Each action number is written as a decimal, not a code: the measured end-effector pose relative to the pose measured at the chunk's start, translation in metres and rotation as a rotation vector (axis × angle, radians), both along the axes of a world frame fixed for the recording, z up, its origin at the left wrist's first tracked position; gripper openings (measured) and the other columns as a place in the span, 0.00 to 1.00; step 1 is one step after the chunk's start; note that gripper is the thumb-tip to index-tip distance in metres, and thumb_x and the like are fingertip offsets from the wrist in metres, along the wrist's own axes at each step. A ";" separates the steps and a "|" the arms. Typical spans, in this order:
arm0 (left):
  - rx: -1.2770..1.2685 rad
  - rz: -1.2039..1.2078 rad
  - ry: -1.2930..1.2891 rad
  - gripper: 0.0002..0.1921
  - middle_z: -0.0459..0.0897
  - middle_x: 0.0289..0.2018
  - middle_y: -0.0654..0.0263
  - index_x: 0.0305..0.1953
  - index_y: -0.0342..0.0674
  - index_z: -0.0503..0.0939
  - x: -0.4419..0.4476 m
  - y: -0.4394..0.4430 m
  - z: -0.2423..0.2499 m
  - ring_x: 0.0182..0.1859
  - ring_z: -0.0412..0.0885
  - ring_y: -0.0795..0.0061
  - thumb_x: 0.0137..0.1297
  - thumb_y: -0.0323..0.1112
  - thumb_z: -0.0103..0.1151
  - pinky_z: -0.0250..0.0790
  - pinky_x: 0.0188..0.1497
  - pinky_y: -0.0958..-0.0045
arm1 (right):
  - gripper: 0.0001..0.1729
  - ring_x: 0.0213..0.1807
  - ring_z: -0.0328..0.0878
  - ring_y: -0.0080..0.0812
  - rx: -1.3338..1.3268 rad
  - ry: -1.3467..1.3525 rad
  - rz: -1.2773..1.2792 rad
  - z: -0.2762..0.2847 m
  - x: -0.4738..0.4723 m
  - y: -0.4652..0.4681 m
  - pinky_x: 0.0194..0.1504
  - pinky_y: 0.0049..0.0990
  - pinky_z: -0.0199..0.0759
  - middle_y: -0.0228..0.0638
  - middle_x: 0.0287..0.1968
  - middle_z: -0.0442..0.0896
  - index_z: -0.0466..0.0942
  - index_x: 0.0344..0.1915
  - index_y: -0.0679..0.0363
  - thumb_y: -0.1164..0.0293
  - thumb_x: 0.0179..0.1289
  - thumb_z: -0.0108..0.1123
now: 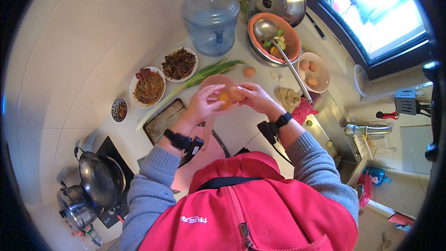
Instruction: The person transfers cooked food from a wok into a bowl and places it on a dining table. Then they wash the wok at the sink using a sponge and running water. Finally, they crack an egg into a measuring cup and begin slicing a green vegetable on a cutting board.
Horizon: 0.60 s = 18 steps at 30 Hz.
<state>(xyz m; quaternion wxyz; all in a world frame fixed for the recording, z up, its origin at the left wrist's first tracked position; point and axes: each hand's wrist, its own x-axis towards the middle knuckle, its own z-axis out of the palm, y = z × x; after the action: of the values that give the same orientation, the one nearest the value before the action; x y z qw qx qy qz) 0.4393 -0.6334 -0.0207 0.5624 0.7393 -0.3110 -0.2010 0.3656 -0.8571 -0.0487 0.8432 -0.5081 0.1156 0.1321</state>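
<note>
A pink bowl with a handle (pixel 216 79) stands on the counter before me, with a yellow egg yolk (pixel 224 97) showing in it. My right hand (pixel 256 98) grips a brown eggshell (pixel 236 94) with thumb and fingertips over the bowl's right side. It cannot be told whether the shell is whole or split. Over the bowl's left side is my left hand (pixel 205 101), fingers apart, with nothing visible between them; it covers part of the rim. A loose brown egg (pixel 249 72) lies beyond the bowl.
Left are plates of cooked food (pixel 149 89) (pixel 179 64), a leek (pixel 198 76) and a metal tray (pixel 163 118). A water jug (pixel 211 19) stands behind. Right are an orange basket with a ladle (pixel 265 29), an egg basket (pixel 318 66) and the sink (pixel 343 136). A wok (pixel 101 179) sits lower left.
</note>
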 end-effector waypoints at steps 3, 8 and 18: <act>-0.055 -0.122 0.079 0.21 0.81 0.41 0.63 0.52 0.37 0.77 0.019 -0.019 0.000 0.42 0.80 0.78 0.54 0.23 0.64 0.74 0.47 0.75 | 0.21 0.43 0.80 0.31 0.027 0.013 -0.014 0.013 0.013 0.017 0.43 0.30 0.79 0.41 0.48 0.78 0.71 0.51 0.66 0.61 0.67 0.58; 0.098 -0.146 0.127 0.17 0.83 0.36 0.64 0.43 0.36 0.78 0.033 -0.015 -0.001 0.38 0.81 0.78 0.50 0.25 0.66 0.74 0.44 0.74 | 0.21 0.44 0.80 0.31 -0.146 0.001 0.016 0.008 0.017 0.025 0.42 0.29 0.79 0.41 0.47 0.78 0.69 0.50 0.66 0.64 0.65 0.60; 0.198 -0.045 -0.001 0.14 0.83 0.30 0.65 0.37 0.36 0.77 0.030 -0.016 -0.017 0.33 0.81 0.77 0.46 0.27 0.66 0.74 0.37 0.73 | 0.23 0.41 0.78 0.20 -0.628 -0.186 0.065 -0.014 0.024 0.029 0.46 0.21 0.74 0.32 0.40 0.84 0.78 0.49 0.67 0.79 0.50 0.66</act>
<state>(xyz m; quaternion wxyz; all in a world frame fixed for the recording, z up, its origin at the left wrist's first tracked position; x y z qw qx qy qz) 0.4690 -0.6496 -0.0381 0.4817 0.7843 -0.3063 -0.2429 0.3895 -0.8279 -0.0626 0.6476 -0.7566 0.0567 0.0697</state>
